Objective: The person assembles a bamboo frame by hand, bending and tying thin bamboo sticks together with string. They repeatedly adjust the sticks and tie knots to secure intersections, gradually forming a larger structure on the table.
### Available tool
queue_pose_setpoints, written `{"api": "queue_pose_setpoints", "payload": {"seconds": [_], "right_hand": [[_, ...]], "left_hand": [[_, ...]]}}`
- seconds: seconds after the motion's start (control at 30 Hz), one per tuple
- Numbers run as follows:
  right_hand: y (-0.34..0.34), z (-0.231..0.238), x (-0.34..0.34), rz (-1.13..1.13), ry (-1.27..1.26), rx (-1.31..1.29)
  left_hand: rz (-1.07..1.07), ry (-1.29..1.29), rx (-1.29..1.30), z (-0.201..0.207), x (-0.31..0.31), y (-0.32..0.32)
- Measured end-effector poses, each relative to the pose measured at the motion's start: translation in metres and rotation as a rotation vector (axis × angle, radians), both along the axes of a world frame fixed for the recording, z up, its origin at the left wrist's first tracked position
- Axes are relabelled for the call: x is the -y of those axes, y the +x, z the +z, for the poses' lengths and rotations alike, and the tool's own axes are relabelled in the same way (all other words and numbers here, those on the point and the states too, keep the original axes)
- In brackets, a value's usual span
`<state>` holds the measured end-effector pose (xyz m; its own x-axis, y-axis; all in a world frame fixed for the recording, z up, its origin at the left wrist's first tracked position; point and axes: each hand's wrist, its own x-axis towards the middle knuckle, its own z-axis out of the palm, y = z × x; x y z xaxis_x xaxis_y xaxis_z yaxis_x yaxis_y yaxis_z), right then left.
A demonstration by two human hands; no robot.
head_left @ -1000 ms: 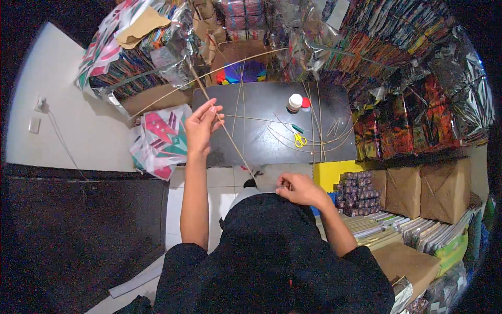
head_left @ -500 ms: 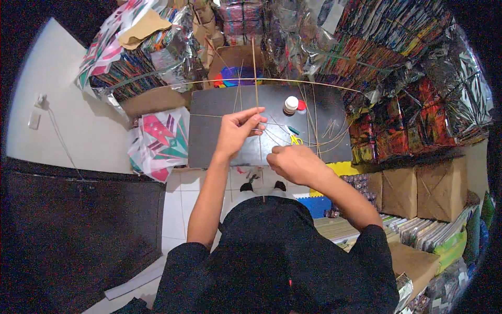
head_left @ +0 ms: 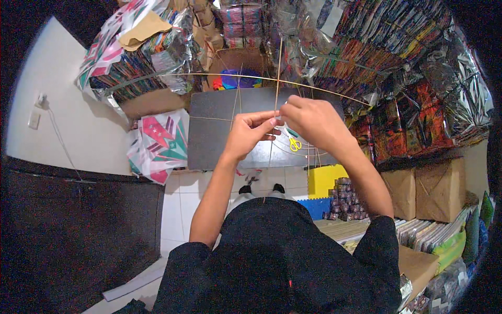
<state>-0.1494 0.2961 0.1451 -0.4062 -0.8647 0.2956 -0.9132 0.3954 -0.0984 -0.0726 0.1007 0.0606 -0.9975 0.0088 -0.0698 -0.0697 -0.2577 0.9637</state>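
My left hand [head_left: 250, 135] is closed on a thin upright bamboo stick [head_left: 278, 73], thumb and fingers pinching it over the table. A long, slightly bowed stick [head_left: 225, 75] crosses it near the top, forming a light frame. My right hand [head_left: 316, 124] is right beside the left fingertips, its fingers pinched close to the upright stick; whatever they hold is too small to make out. Below the hands, yellow-handled scissors [head_left: 295, 144] lie on the dark table [head_left: 209, 149], with a small green item [head_left: 292, 133] by them.
More thin sticks [head_left: 239, 97] lie across the table. Printed sheets [head_left: 159, 141] hang at its left edge. Wrapped stacks of sheets [head_left: 361, 47] rise behind and to the right. Brown packages [head_left: 439, 188] and small wrapped rolls [head_left: 345, 204] are at the right.
My right hand has risen from the table's near edge to the left fingertips and now covers the white-capped bottle. My left hand and the stick frame have shifted slightly right.
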Motion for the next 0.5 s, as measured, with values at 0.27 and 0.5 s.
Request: {"api": "queue_pose_setpoints", "payload": {"seconds": [0.27, 0.5], "right_hand": [[-0.013, 0.005, 0.003, -0.06, -0.149, 0.023], [-0.021, 0.006, 0.005, -0.029, -0.235, -0.067]], "left_hand": [[-0.03, -0.01, -0.037, 0.007, 0.0, -0.007], [-0.041, -0.042, -0.064, 0.004, 0.002, -0.012]]}}
